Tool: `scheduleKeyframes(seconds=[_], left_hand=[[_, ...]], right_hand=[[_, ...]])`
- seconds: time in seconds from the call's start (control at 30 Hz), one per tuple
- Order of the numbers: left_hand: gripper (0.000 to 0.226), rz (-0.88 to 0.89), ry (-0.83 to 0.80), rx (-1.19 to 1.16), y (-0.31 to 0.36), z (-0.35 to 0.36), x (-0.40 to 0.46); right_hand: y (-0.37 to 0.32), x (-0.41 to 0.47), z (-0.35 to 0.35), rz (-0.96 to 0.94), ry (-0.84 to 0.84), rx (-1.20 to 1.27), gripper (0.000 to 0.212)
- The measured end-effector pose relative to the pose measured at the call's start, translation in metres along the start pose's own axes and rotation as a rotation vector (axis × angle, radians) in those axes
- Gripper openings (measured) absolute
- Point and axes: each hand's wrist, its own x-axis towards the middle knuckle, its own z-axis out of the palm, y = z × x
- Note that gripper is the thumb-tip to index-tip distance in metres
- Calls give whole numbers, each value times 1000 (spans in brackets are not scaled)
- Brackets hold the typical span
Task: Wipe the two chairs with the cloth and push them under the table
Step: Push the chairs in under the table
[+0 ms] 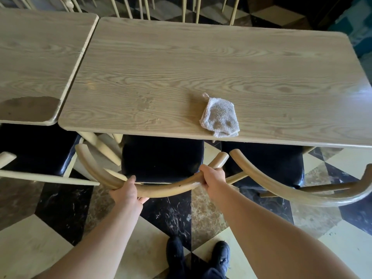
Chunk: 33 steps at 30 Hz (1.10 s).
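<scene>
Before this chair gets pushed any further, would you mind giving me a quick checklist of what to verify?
1. Left hand on the curved backrest: ok.
2. Right hand gripping the same rail: ok.
3. Cloth out of the hands, on the table: ok.
4. Black seat partly under the table edge: ok.
5. Gap to the neighbouring chair: arm tips close, cannot tell.
6. Chair legs clear underneath: cannot tell.

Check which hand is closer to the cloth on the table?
Right. The right hand grips the chair's curved backrest just below the cloth, which lies at the table's near edge. The left hand grips the same backrest farther left.
</scene>
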Motion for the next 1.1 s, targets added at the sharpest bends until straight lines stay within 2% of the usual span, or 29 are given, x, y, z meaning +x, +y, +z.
scheduleKeyframes(seconds=[0.17, 0.2, 0.27, 0.3, 0.33, 0.37, 0.4, 0.47, 0.53, 0.57, 0.63, 0.73, 0.87, 1.1], left_hand=[[70, -36, -188, 21, -9, -21, -5], [72, -62, -206, 35, -10, -26, -5], [68, -109, -239, 63, -19, -27, -16], [63, -112, -250, 84, -25, -26, -20], [60, -113, -270, 97, -28, -22, -27], [58, -117, -286, 102, -32, -18, -31], [56, -123, -294, 96, -35, -15, -34], [52, -137, -303, 58, -41, -8, -38], [40, -131, -317, 49, -50, -4, -42], [36, -125, -325, 44, -56, -3, -44], [39, -121, -315, 1, -64, 3, -48], [45, -125, -264, -44, -66, 10, -52], [40, -139, -249, -50, -69, 9, -53], [47, -102, -295, -41, -73, 7, -50]], right_hand=[[-6, -16, -22, 6, -103, -232, 39], [-5, -20, -27, -53, -94, -320, 37], [-4, -27, -54, -397, 62, -573, 24], [-5, -28, -69, -618, 206, -710, 19], [-8, -29, -87, -832, 355, -835, 22], [-13, -27, -103, -943, 451, -945, 33], [-19, -22, -118, -945, 492, -1045, 46], [-30, -8, -140, -765, 414, -1204, 62], [-29, 3, -153, -655, 281, -1270, 45], [-25, 6, -156, -671, 243, -1291, 34], [-19, 11, -160, -756, 235, -1322, 24], [-18, 10, -162, -774, 234, -1325, 19], [-14, 7, -163, -762, 215, -1310, 17], [-7, 10, -166, -786, 213, -1302, 18]])
